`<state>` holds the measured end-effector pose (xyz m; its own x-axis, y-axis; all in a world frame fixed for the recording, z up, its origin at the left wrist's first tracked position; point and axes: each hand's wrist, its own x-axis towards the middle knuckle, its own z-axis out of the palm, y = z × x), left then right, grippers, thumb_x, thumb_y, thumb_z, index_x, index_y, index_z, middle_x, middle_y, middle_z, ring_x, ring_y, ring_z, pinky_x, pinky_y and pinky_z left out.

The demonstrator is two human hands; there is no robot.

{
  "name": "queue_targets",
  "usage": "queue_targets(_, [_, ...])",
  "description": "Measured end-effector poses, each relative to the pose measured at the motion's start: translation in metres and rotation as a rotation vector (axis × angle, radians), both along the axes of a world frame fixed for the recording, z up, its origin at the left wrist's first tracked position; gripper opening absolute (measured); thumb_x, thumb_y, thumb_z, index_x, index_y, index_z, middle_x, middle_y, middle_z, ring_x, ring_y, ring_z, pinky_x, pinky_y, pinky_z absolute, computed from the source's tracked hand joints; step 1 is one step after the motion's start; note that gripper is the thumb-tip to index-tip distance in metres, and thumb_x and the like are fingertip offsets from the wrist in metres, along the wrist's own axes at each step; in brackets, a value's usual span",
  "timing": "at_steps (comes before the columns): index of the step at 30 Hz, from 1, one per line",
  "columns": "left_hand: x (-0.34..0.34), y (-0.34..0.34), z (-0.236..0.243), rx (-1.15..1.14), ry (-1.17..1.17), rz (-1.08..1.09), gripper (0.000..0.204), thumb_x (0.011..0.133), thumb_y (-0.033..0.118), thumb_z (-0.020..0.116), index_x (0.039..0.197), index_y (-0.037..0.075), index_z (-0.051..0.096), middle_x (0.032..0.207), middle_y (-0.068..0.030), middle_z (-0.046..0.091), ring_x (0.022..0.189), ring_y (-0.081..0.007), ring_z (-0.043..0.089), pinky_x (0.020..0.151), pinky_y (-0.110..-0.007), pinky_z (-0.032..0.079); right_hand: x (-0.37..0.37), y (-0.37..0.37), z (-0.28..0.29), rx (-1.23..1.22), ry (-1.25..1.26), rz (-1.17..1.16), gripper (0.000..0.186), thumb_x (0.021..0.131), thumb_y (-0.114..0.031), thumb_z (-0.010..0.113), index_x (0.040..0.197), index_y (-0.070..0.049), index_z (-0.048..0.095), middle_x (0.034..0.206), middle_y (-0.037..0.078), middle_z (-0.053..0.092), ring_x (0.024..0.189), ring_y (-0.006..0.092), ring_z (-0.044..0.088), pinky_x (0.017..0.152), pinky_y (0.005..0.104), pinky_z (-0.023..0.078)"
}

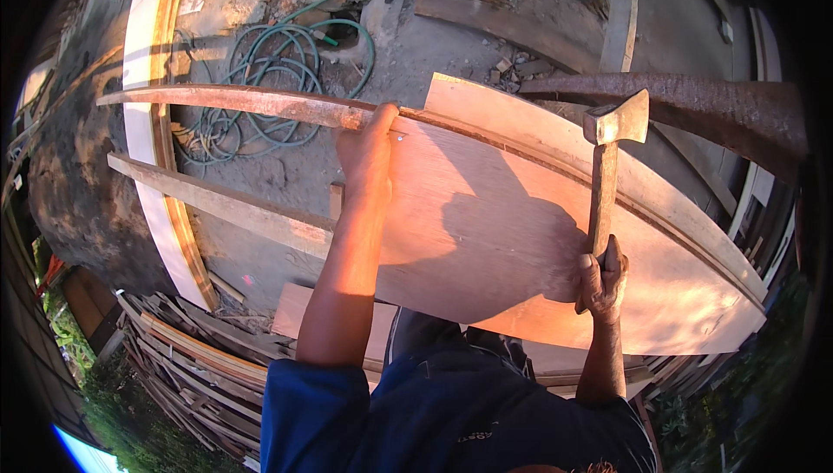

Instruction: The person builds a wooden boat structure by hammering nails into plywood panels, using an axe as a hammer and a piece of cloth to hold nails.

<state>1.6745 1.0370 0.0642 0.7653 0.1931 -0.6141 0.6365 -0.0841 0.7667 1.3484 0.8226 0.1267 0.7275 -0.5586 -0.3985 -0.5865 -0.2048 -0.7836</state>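
Bracing firmly seems key: left hand point(369, 139) clasps batten point(260, 104) at far-left corner of plywood sheet point(486, 204); right hand point(604, 286) grips hatchet point(603, 187).

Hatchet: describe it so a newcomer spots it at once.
Find the big plywood sheet mid-picture. Over its right half, the right hand grips the hatchet. Its flared metal head on a wooden handle sets it apart from the plain boards around.
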Motion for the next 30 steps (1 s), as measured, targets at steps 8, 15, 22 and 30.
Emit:
queue_targets(8, [0.005, 0.008, -0.017, -0.048, 0.019, -0.033, 0.075, 0.078, 0.019, 0.083, 0.135, -0.01, 0.044, 0.12, -0.019, 0.063, 0.109, -0.0256, 0.065, 0.096, -0.036, 0.052, 0.015, -0.002, 0.009, -0.064, 0.091, 0.08, 0.04, 0.1, -0.039, 0.068, 0.094, -0.002, 0.057, 0.059, 0.003, 0.054, 0.05, 0.0134, 0.057, 0.049, 0.031, 0.044])
queue_targets(15, [0.003, 0.0, -0.028, 0.068, -0.05, 0.001, 0.041, 0.079, 0.017, 0.086, 0.107, -0.004, 0.064, 0.101, -0.0122, 0.069, 0.091, -0.021, 0.066, 0.082, -0.039, 0.052, 0.055, 0.034, 0.042, -0.149, 0.085, 0.134, 0.039, 0.096, -0.015, 0.075, 0.129, -0.003, 0.058, 0.091, 0.018, 0.073, 0.078, 0.0268, 0.074, 0.07, 0.0394, 0.058])
queue_targets(22, [0.002, 0.007, -0.056, 0.036, -0.083, 0.009, 0.037, 0.081, 0.025, 0.088, 0.094, -0.004, 0.068, 0.09, -0.0125, 0.072, 0.077, -0.0226, 0.068, 0.072, -0.038, 0.052, 0.099, 0.058, 0.074, -0.341, 0.073, 0.446, 0.043, 0.101, -0.02, 0.07, 0.139, -0.006, 0.055, 0.1, 0.023, 0.075, 0.09, 0.0404, 0.076, 0.076, 0.0456, 0.059])
queue_targets(30, [0.005, 0.013, -0.046, 0.065, 0.03, -0.14, 0.077, 0.088, 0.05, 0.078, 0.131, -0.008, 0.052, 0.121, -0.0243, 0.073, 0.114, -0.0384, 0.072, 0.096, -0.045, 0.055, 0.12, 0.06, 0.049, -0.534, 0.288, 0.611, 0.035, 0.107, -0.039, 0.059, 0.122, -0.008, 0.053, 0.093, 0.024, 0.074, 0.083, 0.0462, 0.073, 0.072, 0.0549, 0.057])
